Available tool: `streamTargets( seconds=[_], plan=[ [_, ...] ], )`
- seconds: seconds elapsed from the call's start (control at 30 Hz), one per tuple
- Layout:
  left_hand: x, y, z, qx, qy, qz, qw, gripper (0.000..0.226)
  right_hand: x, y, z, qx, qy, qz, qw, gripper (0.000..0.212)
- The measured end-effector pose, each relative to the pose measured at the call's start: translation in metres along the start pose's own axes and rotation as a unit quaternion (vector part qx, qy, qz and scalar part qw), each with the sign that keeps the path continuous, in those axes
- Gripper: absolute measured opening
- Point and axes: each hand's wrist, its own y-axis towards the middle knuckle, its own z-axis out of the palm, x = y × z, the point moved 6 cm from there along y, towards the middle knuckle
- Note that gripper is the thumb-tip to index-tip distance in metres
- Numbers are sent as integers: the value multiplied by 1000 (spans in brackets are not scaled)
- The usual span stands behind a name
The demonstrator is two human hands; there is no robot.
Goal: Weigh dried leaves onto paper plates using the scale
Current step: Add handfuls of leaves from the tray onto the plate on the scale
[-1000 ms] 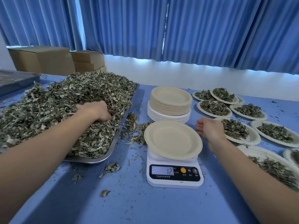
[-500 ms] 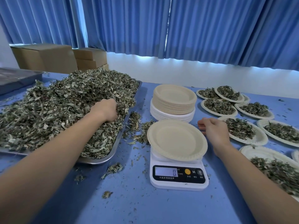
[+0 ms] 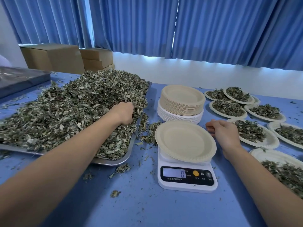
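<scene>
A big heap of dried leaves (image 3: 68, 108) fills a metal tray (image 3: 126, 158) on the left. My left hand (image 3: 124, 113) is dug into the heap's right side, its fingers curled into the leaves and mostly hidden. An empty beige paper plate (image 3: 185, 141) lies on the white digital scale (image 3: 186, 179), whose display reads 0. My right hand (image 3: 223, 133) hovers just right of that plate with fingers loosely bent, holding nothing.
A stack of paper plates (image 3: 182, 102) stands behind the scale. Several plates filled with leaves (image 3: 252, 133) cover the table's right side. A second metal tray (image 3: 21, 79) and cardboard boxes (image 3: 54, 58) are at the back left. Loose leaf bits litter the blue table (image 3: 141, 203).
My left hand has shifted right and nearer through the heap, closing on leaves. The scale display went from 12 to 0. My right hand stayed beside the plate.
</scene>
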Motion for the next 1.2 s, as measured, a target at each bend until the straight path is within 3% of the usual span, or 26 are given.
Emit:
streamTargets(
  seconds=[0.27, 0.4, 0.57, 0.67, 0.8, 1.2],
  plan=[
    [-15, -9, 2, -18, -2, 2, 1000, 46, -1, 0, 2, 5, -7, -3, 1000, 26],
    [-11, -12, -6, -74, -9, -39, 996, 37, -2, 0, -1, 5, -10, -4, 1000, 24],
    [1, -12, -35, -168, -118, -32, 978, 13, -2, 0, -2, 1, -8, -11, 1000, 21],
    [-2, -17, -46, -207, -137, -11, 969, 31, -3, 0, -1, 7, -14, -13, 1000, 19],
    [0, -19, -54, -187, -108, -51, 975, 49, -2, 0, -1, 17, -12, -12, 1000, 19],
    [3, -25, -81, -241, -86, -71, 964, 23, -3, -1, -1, 32, -6, -15, 999, 17]
  ],
)
